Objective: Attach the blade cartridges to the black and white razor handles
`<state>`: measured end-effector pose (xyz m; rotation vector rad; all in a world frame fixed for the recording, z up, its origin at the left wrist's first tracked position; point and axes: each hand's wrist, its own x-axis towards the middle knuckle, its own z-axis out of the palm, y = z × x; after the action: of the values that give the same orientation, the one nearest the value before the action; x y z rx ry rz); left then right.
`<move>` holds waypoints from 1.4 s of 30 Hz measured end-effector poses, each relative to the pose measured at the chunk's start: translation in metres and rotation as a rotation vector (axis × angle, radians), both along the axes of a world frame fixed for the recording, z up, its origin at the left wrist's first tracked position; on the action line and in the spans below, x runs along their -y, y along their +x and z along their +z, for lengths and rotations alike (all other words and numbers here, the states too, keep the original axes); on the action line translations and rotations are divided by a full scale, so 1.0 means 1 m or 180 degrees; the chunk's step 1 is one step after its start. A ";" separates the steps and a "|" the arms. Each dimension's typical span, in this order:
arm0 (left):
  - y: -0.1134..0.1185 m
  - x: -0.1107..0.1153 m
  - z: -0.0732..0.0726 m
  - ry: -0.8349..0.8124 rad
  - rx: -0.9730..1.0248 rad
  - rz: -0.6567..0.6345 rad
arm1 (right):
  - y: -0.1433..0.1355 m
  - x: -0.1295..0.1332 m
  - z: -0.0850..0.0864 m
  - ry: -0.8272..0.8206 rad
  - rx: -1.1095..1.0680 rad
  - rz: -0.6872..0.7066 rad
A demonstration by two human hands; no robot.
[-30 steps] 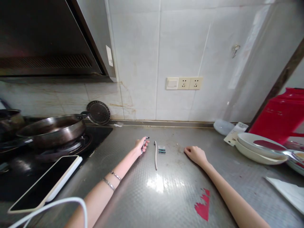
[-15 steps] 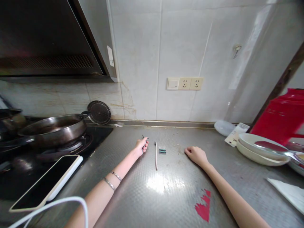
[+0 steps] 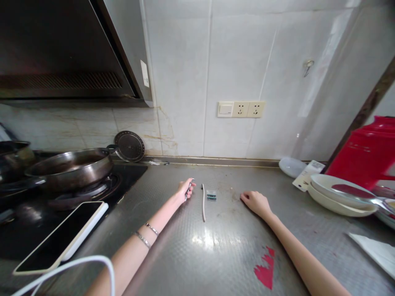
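Observation:
My left hand (image 3: 186, 190) is closed around a slim dark-and-silver object (image 3: 189, 189), its shiny tip showing past the fingers; its exact kind is too small to tell. Just right of that hand, a thin pale stick (image 3: 203, 205) with a dark upper end lies lengthwise on the steel counter (image 3: 228, 263). Beside the stick are small green-and-clear pieces (image 3: 211, 195), too small to name. My right hand (image 3: 255, 201) rests on the counter further right, fingers curled under; whether anything is inside them is hidden.
At left, a steel pan (image 3: 72, 166) sits on the black stove, with a phone (image 3: 60, 238) and white cable (image 3: 92, 259) nearer me. A round dark disc (image 3: 129, 146) leans on the wall. At right are stacked plates (image 3: 336, 201) and a red container (image 3: 364, 150). A red patch (image 3: 266, 271) marks the counter.
A small dark piece that showed at my left fingertips is gone from there, and a small dark piece now lies at the counter's back edge. My right hand has hardly moved.

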<state>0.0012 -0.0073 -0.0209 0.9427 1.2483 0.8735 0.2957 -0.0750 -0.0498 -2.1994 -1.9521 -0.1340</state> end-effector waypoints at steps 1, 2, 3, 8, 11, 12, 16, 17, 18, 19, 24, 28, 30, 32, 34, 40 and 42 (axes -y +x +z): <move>0.000 0.000 0.001 0.0014 -0.0004 -0.0010 | 0.000 0.000 0.000 -0.0001 -0.0007 0.0000; 0.000 0.000 0.001 0.0032 -0.0004 -0.0023 | 0.001 0.000 0.000 -0.0004 -0.0012 -0.0008; 0.000 0.000 0.002 0.0051 -0.0001 -0.0040 | 0.001 0.001 0.001 -0.0001 -0.0019 -0.0010; 0.001 -0.001 0.008 0.0303 -0.0096 -0.0092 | -0.014 0.005 0.017 0.0020 -0.0222 0.0003; 0.000 -0.004 0.012 0.0532 -0.0290 -0.0123 | -0.046 0.009 0.032 0.0063 -0.0373 0.0218; 0.000 -0.005 0.013 0.0587 -0.0331 -0.0150 | -0.060 0.011 0.037 0.0007 -0.0401 0.0301; -0.002 -0.004 0.024 0.0819 -0.0418 -0.0384 | -0.115 0.015 0.048 -0.0513 -0.0557 0.0796; -0.003 -0.002 0.028 0.0878 -0.0437 -0.0457 | -0.126 0.015 0.049 -0.0643 -0.0534 0.0870; -0.004 -0.001 0.032 0.0935 -0.0449 -0.0524 | -0.136 0.015 0.049 -0.0685 -0.0487 0.0898; -0.005 0.001 0.036 0.0986 -0.0458 -0.0581 | -0.144 0.015 0.049 -0.0702 -0.0430 0.0903; -0.013 0.008 0.055 0.1230 -0.0507 -0.0762 | -0.164 0.009 0.046 -0.0867 -0.0268 0.0856; -0.019 0.010 0.065 0.1431 -0.0535 -0.0881 | -0.167 0.005 0.041 -0.0800 -0.0224 0.0809; -0.021 0.010 0.068 0.1580 -0.0535 -0.0992 | -0.161 0.000 0.044 -0.0714 -0.0298 0.0759; -0.022 0.010 0.069 0.1740 -0.0560 -0.1105 | -0.147 -0.006 0.052 -0.0675 -0.0492 0.0785; -0.023 0.010 0.069 0.1862 -0.0603 -0.1195 | -0.125 -0.014 0.066 -0.0636 -0.0827 0.0987; -0.018 0.013 0.069 0.2393 -0.0552 -0.1193 | -0.062 -0.017 0.122 0.0544 -0.1494 0.2014; -0.014 0.016 0.069 0.2572 -0.0559 -0.1164 | -0.057 -0.007 0.137 0.0694 -0.1635 0.2120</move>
<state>-0.0130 -0.0229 0.0476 1.8572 0.8038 1.0249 0.2387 -0.0680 0.0873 -1.1993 -2.0991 0.2751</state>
